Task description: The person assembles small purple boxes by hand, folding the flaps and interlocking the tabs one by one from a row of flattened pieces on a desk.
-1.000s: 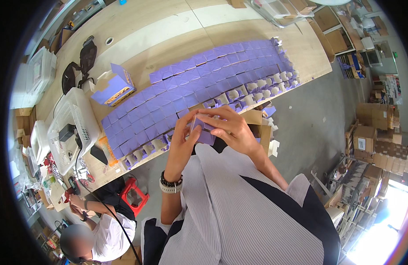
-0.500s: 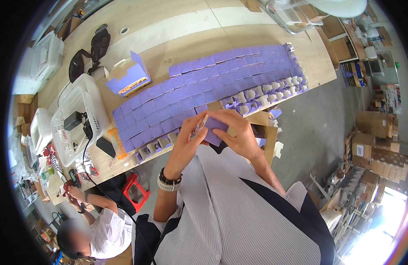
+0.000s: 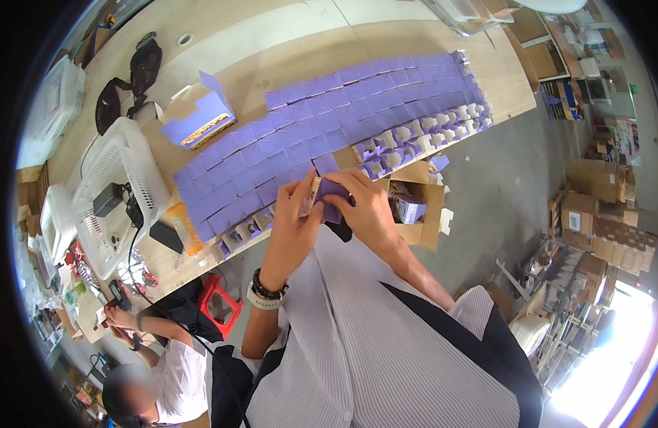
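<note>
Between my two hands, close to my body at the table's near edge, is a small purple box with a patterned side facing left. My left hand grips its left side, thumb and fingers closed on it. From the right, my right hand holds the same box with bent fingers. Just beyond my hands, closed purple boxes stand packed in rows. Several boxes with raised white flaps line the near right edge, and more open boxes stand left of my left hand.
An open carton with purple boxes sits below the table edge. A larger purple display box stands behind the rows. At left are a white basket with a black adapter, and an orange-capped bottle. A co-worker sits beside a red stool.
Both hands and the purple box have shifted slightly left in view. My right fingers have curled further round the box. The whole view has moved a little, showing more of the carton.
</note>
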The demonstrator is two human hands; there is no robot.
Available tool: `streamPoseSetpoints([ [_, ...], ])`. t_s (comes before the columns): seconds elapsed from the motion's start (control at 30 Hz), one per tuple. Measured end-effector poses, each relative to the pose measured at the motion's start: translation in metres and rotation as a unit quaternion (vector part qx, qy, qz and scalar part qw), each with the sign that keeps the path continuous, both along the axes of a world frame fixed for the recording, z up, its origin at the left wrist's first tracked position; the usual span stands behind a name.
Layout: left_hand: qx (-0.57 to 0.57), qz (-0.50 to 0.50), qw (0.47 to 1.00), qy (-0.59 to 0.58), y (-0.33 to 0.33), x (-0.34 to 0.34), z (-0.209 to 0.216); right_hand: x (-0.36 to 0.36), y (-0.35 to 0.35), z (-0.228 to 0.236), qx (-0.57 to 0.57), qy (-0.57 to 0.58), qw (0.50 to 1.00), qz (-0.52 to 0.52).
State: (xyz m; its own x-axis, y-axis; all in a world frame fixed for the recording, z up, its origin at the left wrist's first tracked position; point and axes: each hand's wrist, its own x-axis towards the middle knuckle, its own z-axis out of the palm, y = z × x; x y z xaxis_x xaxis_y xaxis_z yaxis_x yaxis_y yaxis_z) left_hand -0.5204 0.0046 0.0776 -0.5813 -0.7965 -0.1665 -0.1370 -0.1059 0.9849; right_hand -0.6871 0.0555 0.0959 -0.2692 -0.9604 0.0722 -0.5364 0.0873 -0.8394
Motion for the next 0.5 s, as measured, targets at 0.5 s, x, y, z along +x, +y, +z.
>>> streamPoseSetpoints([
  [0.5, 0.039, -0.083, 0.996, -0.002, -0.029, -0.001, -0.006, -0.037, -0.023, 0.005, 0.117, -0.046, 0.987, 0.100],
])
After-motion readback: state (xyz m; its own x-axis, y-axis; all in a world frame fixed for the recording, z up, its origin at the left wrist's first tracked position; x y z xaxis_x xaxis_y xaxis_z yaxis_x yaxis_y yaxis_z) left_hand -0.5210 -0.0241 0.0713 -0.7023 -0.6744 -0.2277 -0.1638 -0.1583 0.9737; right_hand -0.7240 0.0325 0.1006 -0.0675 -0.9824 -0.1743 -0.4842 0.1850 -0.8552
